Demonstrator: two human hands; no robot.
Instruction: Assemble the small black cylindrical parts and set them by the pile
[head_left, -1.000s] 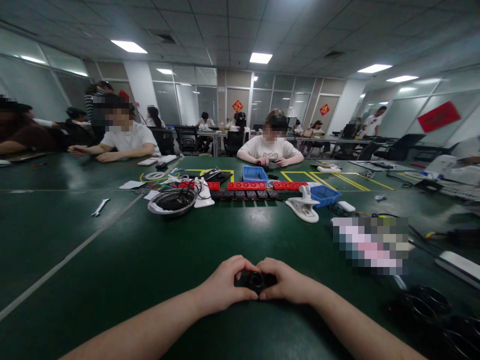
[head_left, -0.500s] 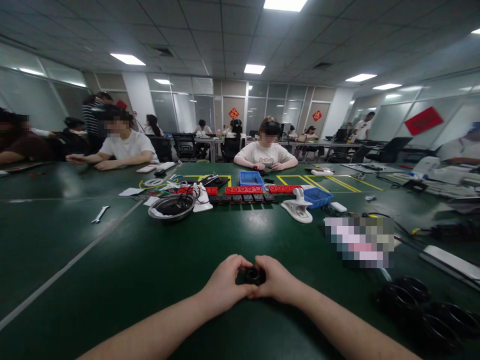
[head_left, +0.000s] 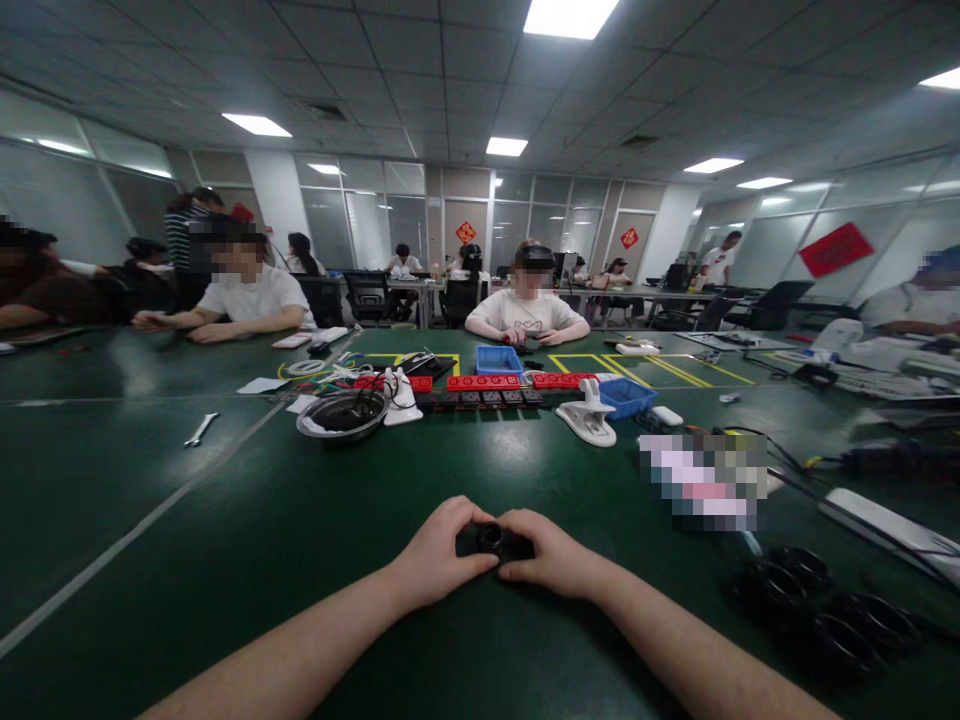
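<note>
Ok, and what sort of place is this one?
Probably an office room used for bench work: a long green table with a wrench lying on it, and black office chairs, one at, farther back.

Left forearm (head_left: pixel 289 645) and right forearm (head_left: pixel 686 640), both bare, slanting inward from below, left hand (head_left: pixel 431 555) and right hand (head_left: pixel 559 555) close together in front, fingers (head_left: pixel 469 507) bent in arches, thumbs pointing toward each other, thumb tips nearly meeting.
</note>
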